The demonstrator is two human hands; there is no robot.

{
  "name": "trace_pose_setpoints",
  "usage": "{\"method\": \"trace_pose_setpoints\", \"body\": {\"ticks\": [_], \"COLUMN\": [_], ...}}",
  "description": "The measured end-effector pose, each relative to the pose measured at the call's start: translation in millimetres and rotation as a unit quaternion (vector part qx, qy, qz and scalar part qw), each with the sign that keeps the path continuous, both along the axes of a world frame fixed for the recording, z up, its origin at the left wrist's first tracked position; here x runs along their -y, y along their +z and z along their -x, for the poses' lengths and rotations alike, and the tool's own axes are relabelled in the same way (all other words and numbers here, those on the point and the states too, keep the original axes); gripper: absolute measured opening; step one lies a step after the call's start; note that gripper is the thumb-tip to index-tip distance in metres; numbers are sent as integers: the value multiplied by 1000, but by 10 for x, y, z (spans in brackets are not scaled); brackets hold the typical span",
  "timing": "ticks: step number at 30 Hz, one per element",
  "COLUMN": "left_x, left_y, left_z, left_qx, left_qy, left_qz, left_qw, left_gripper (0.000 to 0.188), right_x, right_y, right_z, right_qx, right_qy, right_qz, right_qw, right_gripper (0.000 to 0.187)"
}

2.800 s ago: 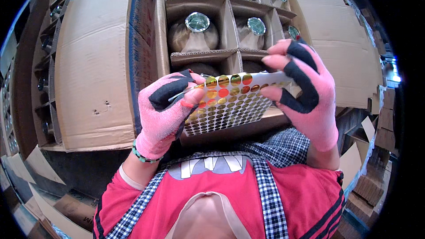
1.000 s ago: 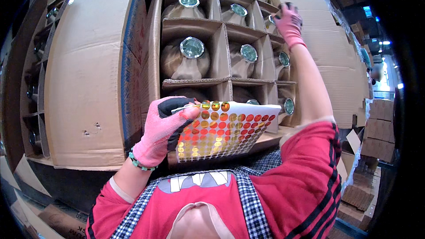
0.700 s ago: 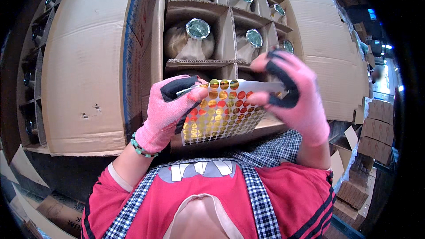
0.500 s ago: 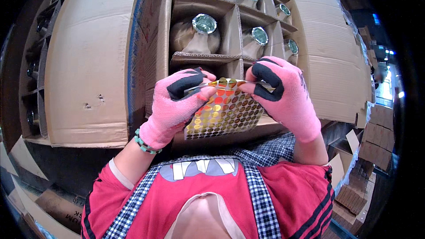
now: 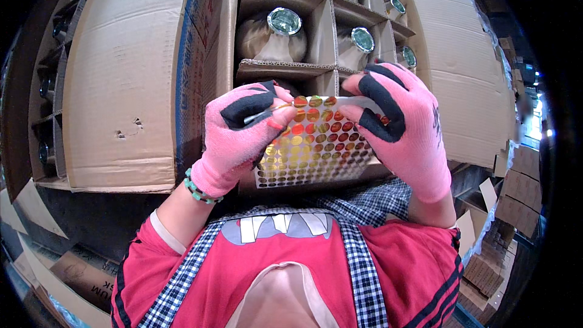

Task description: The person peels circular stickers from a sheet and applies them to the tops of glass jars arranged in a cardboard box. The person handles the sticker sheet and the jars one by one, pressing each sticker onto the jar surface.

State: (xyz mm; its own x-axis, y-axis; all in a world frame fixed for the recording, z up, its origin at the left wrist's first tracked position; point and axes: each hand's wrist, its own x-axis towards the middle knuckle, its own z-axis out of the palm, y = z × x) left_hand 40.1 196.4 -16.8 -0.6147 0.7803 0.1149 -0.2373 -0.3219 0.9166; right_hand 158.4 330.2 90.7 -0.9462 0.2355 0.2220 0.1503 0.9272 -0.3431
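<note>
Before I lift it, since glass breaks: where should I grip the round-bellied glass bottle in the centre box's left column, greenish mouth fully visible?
Probably hold the glass bottle by its neck, from above: brown cardboard walls enclose its belly, while its mouth faces up, uncovered.

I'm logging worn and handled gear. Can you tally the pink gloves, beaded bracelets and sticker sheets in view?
Pink gloves: 2
Beaded bracelet: 1
Sticker sheet: 1 showing
Total: 4
</note>
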Motion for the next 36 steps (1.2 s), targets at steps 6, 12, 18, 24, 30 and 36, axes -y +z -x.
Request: {"method": "trace_pose_setpoints", "body": {"ticks": [6,12,18,24,30,36], "left_x": [0,-6,1,-5,-22,-12], "left_y": [-10,-9,37,33,-4,-2], "left_z": [31,47,66,91,121,121], "left_qx": [-23,-27,23,134,139,142], "left_qy": [-21,-27,-26,-42,-51,-48], "left_qz": [-4,12,29,84,92,96], "left_qw": [1000,999,999,987,985,984], "left_gripper": [9,10,14,17,19,19], "right_x": [-47,-42,-69,-911,-2150,-2242], "right_y": [-90,-139,-185,-188,-867,-1020], "right_z": [32,58,120,456,1155,1449], "right_qx": [-15,-32,-41,-116,101,216], "right_qy": [73,75,96,-16,-127,-117], "right_qz": [-51,-59,-49,108,-193,-300], "right_qw": [996,995,993,987,968,922], "right_gripper": [26,25,22,16,17,29]}}
